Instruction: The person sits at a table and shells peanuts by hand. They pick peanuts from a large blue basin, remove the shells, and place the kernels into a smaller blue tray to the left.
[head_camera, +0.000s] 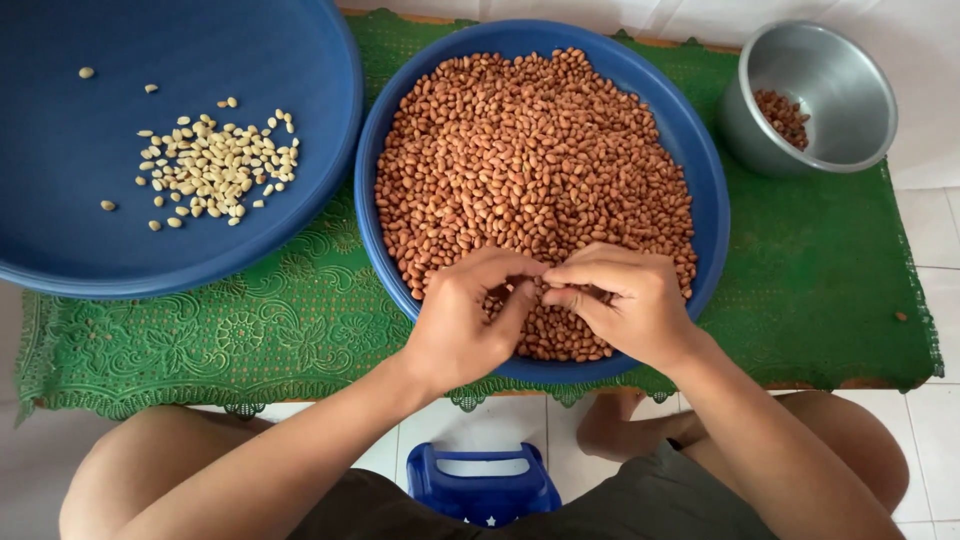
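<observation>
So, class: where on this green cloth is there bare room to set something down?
Bare cloth lies right of the middle basin, below the metal bowl. A strip runs below the left basin. It is crowded where the basins nearly meet, and where both hands work over the peanuts.

I note two matt blue plastic basins (700, 190) and (60, 180), smooth-walled. The red-skinned peanuts (535, 170) look dry and dull; the peeled peanuts (215, 165) pale and smooth. Green table cover (820, 290) is embossed plastic lace; the metal bowl (835, 75) brushed, satin
</observation>
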